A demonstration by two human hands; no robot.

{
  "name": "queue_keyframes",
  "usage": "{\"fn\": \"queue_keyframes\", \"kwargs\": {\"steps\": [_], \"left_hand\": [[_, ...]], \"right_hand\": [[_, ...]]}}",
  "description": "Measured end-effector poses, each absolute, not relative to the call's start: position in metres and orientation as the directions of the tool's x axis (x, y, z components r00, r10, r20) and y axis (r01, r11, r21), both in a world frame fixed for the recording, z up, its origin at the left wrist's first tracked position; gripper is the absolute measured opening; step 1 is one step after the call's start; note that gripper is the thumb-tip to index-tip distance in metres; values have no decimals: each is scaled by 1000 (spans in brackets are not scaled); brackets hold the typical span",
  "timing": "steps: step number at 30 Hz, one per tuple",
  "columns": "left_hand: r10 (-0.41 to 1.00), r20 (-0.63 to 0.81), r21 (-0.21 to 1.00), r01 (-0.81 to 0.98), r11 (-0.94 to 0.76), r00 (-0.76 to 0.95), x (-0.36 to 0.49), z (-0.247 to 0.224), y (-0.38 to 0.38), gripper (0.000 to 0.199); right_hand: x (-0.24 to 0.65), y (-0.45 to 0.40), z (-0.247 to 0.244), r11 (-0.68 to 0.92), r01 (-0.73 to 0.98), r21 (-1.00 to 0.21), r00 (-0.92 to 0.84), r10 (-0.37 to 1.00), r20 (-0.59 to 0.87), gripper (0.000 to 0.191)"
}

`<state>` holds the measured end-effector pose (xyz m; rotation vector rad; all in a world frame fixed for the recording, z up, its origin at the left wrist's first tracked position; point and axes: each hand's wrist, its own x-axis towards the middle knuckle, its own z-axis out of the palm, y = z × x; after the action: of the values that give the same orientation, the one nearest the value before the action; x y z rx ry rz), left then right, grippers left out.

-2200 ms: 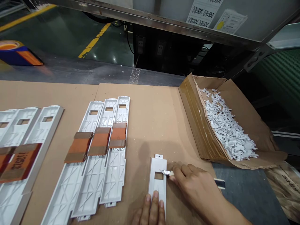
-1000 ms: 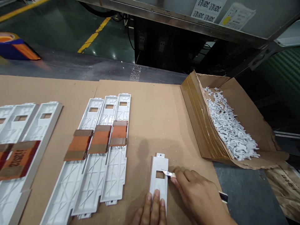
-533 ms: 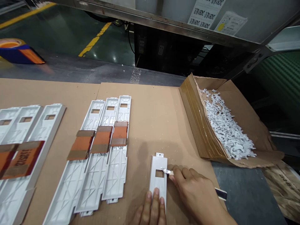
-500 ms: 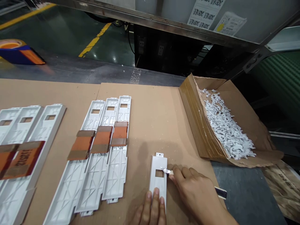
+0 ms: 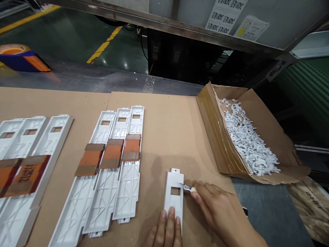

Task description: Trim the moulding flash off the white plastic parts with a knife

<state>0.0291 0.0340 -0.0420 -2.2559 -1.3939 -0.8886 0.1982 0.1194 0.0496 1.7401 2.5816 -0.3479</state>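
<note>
right hand (image 5: 221,214) pinches a craft knife (image 5: 189,187) — blade at the window (image 5: 175,191) of a white plastic plate (image 5: 174,178) — left hand (image 5: 164,231) spread, pressing it down.

1. My right hand (image 5: 218,209) holds a craft knife (image 5: 191,188), blade at the square window's edge in a white plastic plate (image 5: 173,178)
2. My left hand (image 5: 166,231) presses that plate onto the cardboard sheet (image 5: 164,137)

Flat white plastic panel (image 5: 174,178), square window (image 5: 175,191), craft knife (image 5: 189,187) at edge
</note>
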Motion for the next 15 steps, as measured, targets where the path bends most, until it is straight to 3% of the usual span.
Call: {"fn": "queue_keyframes", "kwargs": {"steps": [10, 15], "left_hand": [[706, 597, 8, 877, -480, 381, 24, -31, 34, 27], [741, 583, 46, 897, -440, 333, 26, -29, 34, 25]], "right_hand": [[184, 113, 42, 114, 895, -431, -232, 944, -232, 21], [166, 129, 34, -50, 930, -363, -73, 946, -316, 20]]}}
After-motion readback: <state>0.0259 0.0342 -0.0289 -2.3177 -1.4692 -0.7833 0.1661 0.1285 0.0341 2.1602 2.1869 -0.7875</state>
